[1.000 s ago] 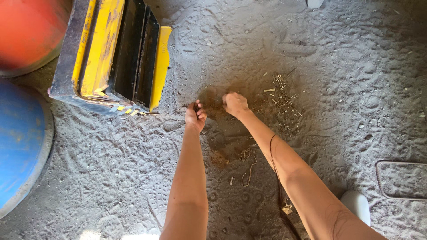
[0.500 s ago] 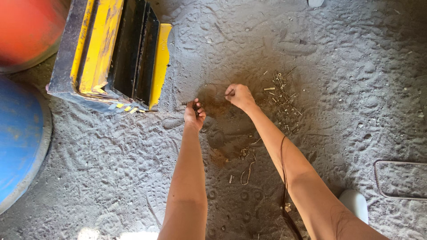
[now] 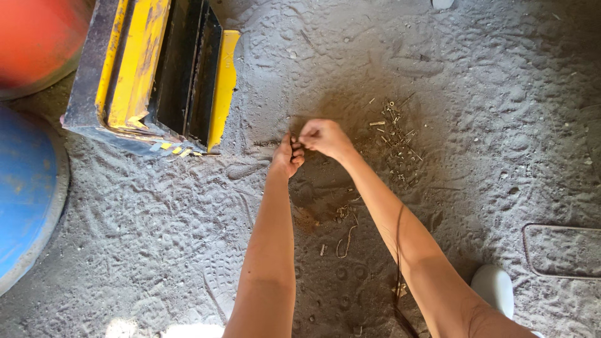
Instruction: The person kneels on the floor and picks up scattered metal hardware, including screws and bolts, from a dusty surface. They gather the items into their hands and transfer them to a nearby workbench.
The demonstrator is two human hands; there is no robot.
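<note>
Both my arms reach down over dusty grey sand. My left hand (image 3: 286, 156) is curled shut around what look like small dark metal pieces. My right hand (image 3: 322, 136) touches it from the right, with its fingertips pinched on a small piece at the left hand's fingers. A scatter of small screws and metal bits (image 3: 395, 134) lies on the sand just right of my right hand. More bits and a bent wire (image 3: 344, 241) lie between my forearms on a darker, disturbed patch of sand.
A yellow and black metal frame (image 3: 150, 69) lies at the upper left. Beside it stand an orange drum (image 3: 34, 37) and a blue drum (image 3: 25, 194). A flat plate (image 3: 560, 250) is sunk in the sand at the right. My white shoe (image 3: 494, 288) shows at the bottom right.
My right hand has moved left from beside the scattered screws to meet my left hand. The left hand has stayed nearly in place.
</note>
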